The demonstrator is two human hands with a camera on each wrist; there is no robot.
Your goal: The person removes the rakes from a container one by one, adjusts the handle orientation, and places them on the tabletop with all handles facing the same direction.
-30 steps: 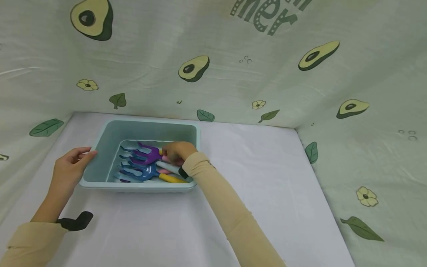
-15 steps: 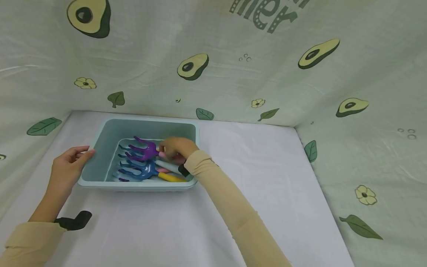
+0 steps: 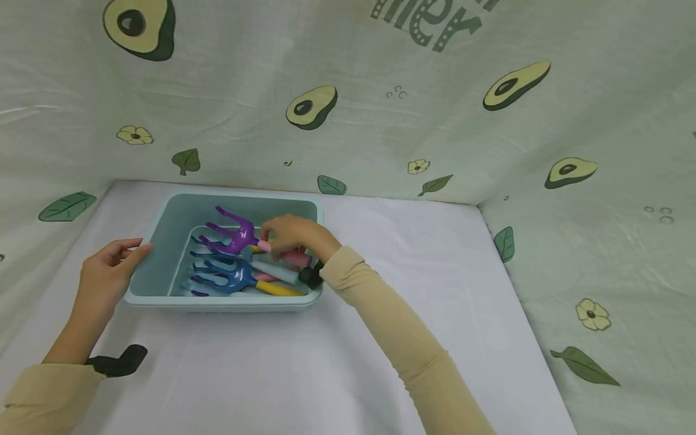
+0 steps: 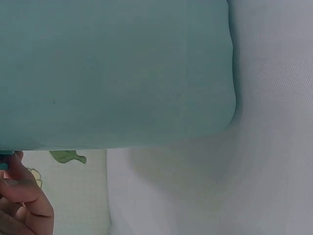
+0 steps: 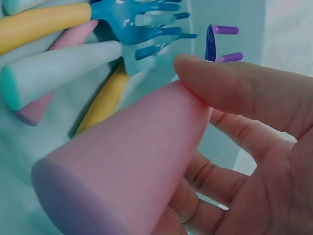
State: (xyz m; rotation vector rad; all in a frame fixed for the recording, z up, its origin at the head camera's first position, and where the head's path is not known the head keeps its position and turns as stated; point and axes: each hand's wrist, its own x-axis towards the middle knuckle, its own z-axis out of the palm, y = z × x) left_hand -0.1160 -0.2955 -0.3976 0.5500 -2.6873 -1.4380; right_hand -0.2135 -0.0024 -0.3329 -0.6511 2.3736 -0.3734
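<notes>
the fingers of the right hand (image 3: 292, 232) grip the purple fork (image 3: 240, 238) by its pink handle, within the blue tub (image 3: 217, 301); whether its prongs touch the other forks (image 3: 235, 278) cannot be confirmed. the left hand (image 3: 106, 267) pinches the tub's left rim. the tub stands on the white worktop (image 3: 413, 302).

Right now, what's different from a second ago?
The purple fork, its pink handle pinched in the right hand, has lifted upward with that hand. The left hand still grips the left rim of the bin, and the blue fork with the yellow handle stays put.
</notes>
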